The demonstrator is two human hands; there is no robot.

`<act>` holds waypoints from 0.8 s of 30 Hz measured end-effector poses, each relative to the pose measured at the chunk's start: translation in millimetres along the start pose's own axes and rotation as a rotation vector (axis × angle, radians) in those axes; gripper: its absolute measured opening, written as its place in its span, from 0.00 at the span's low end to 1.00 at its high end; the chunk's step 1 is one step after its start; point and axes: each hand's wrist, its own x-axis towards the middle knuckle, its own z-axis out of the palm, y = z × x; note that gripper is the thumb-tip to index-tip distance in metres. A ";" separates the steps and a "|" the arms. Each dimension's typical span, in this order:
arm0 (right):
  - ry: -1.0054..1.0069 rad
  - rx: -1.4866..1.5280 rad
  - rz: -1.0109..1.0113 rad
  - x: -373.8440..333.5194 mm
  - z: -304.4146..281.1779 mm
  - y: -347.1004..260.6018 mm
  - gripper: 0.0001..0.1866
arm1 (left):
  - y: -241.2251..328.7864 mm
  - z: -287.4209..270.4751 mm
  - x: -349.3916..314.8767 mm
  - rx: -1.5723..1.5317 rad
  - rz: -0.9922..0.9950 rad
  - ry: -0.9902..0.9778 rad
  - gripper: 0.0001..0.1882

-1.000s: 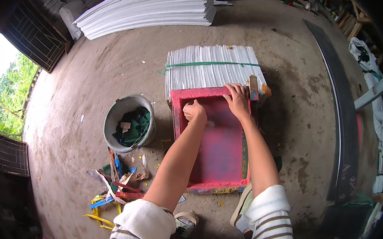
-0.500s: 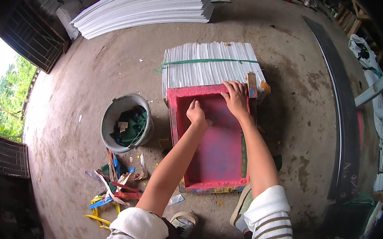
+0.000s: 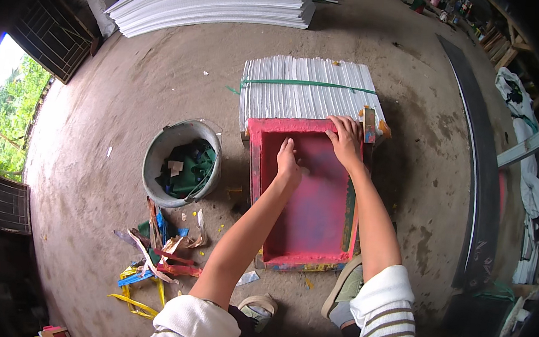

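Basically, R hand (image 3: 348, 140) has fingers bent over the far rim of the red frame (image 3: 288, 126), nr its R corner: slightly spread, thumb toward the inner side, so it's got hold of the rim; how tight, can't tell. L hand (image 3: 289, 164) is inside the frame, below & left of the R fingers, fingers partly curled, tips pointing away from the body; can't tell if they grip anything, as the palm side's mostly hidden. Frame runs from under the R fingertips back toward the feet, its red/blue-stained base lying below both hands.

Just right of R fingers: small wooden block (image 3: 369, 120) at the frame corner. Just beyond the fingertips: stack of white sheets (image 3: 306, 98) w/ green strap (image 3: 311, 84) across it; frame's far edge overlaps the stack's near side in view. Left of L fingers, well apart: grey bucket (image 3: 169, 140) w/ dark green cloth (image 3: 195, 169) in it. Nearer the body than L fingers, & left: tangle of coloured strips (image 3: 161, 258), on the floor. Far right of R fingers: long dark panel (image 3: 481, 191). Far ahead & left: bigger white pile (image 3: 219, 9).
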 end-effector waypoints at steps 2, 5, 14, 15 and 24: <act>0.003 0.006 0.005 0.8 -0.7 -1.1 0.20 | -4.7 5.6 -1.4 -0.010 0.049 0.034 0.32; 0.011 0.010 0.006 -0.8 -2.3 -1.4 0.20 | -3.9 18.3 -8.1 -0.101 0.021 0.032 0.33; -0.021 0.009 -0.005 1.6 -2.9 3.1 0.20 | -12.8 -0.5 9.5 -0.164 -0.032 -0.172 0.38; -0.019 0.013 -0.009 2.8 -1.8 1.8 0.20 | -14.3 -3.1 12.5 -0.176 -0.005 -0.182 0.38; -0.036 -0.054 -0.032 -2.4 -3.3 8.4 0.20 | -13.8 17.6 -13.1 -0.142 0.062 0.011 0.30</act>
